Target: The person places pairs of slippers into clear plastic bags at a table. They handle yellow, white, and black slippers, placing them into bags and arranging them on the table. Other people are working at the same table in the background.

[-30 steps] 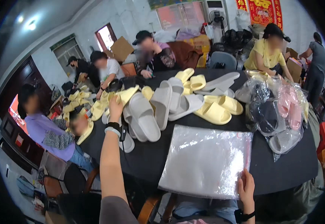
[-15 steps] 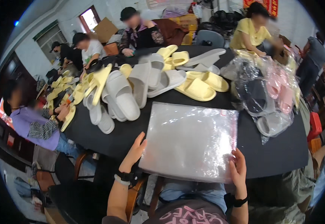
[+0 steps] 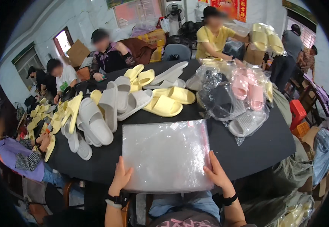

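Observation:
A flat stack of clear plastic bags (image 3: 164, 159) lies at the near edge of the black table, its front part overhanging toward me. At its left edge rests my left hand (image 3: 121, 174), fingers stretched upward and thumb apart over the film. My right hand (image 3: 216, 172) flanks the opposite edge in the same way, fingers straight, thumb touching the bags. Neither hand is closed round the stack. Just beyond lie loose grey slippers (image 3: 95, 122) and a pair of yellow slippers (image 3: 163, 105). To the right sits a pile of bagged slippers (image 3: 222, 100), in black, pink and grey.
The black table (image 3: 243, 151) curves around in front of me. A co-worker in yellow (image 3: 212, 41) lifts bagged yellow slippers (image 3: 260, 39). Others sit along the left side, including one in a purple vest (image 3: 17, 160). A red stool (image 3: 297, 113) and sacks (image 3: 293, 170) stand at right.
My view has turned right. The bag stack now sits squarer to me, hands still at its sides, right fingers straighter. The yellow-clad co-worker now has bagged slippers raised.

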### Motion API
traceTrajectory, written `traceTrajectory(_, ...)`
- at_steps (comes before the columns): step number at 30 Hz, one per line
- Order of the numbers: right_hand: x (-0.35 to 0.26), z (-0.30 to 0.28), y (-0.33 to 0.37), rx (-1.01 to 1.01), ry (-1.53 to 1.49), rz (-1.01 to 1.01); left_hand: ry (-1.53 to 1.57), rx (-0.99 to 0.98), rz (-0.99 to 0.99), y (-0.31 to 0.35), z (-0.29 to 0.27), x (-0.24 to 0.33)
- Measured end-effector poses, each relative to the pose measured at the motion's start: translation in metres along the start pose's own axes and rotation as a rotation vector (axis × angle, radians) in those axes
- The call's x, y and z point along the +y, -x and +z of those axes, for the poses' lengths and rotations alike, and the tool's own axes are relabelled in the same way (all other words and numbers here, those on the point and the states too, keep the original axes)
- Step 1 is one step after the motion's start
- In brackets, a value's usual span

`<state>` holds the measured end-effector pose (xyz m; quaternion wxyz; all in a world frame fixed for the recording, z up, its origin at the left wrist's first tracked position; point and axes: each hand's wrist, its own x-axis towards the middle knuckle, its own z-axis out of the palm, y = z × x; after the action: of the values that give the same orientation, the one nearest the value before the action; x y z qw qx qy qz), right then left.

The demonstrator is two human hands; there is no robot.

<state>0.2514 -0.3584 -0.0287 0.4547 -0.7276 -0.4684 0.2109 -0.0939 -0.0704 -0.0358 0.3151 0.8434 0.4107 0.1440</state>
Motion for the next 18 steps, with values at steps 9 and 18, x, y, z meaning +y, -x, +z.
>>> traceTrajectory(9, -0.061, -0.121, -0.061, 0.228, 0.423, -0.257, -0.523, 0.168, 0.329, 0.002, 0.013, 0.066)
traceTrajectory(18, -0.028, -0.147, -0.193, 0.455, 0.725, -0.349, -0.516, 0.238, 0.363, -0.004, 0.053, 0.047)
